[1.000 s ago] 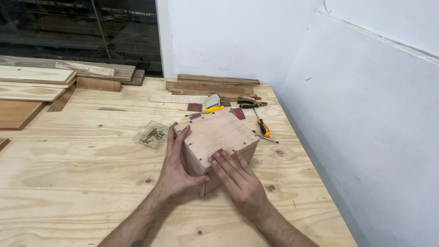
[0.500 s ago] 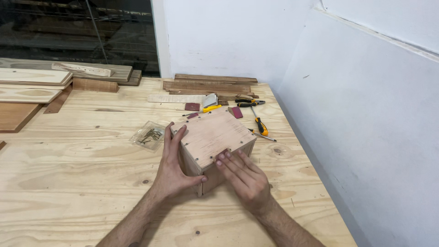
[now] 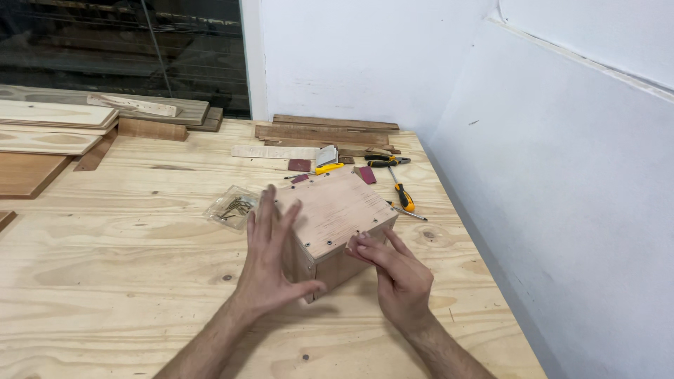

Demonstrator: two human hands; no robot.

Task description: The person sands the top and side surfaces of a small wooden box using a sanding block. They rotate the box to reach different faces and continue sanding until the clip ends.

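Note:
A small plywood box [image 3: 335, 209] with screw heads along its top edges stands on the workbench [image 3: 105, 267], one corner turned toward me. My left hand [image 3: 270, 260] hovers at the box's left side, fingers spread and slightly blurred, the thumb near the lower front corner. My right hand [image 3: 397, 277] is at the box's near right side, with its fingertips touching the upper edge. Neither hand holds anything.
A clear bag of screws [image 3: 232, 207] lies left of the box. Behind it are a yellow screwdriver [image 3: 319, 169], an orange screwdriver [image 3: 401, 191], pliers [image 3: 382, 160] and wood strips [image 3: 330, 130]. Stacked boards [image 3: 49, 123] lie far left. A white wall [image 3: 562, 175] borders the bench's right edge.
Both hands lay flat against the box's sides. The left hand has lifted off with fingers spread, and the right hand has drawn back so only its fingertips meet the top edge.

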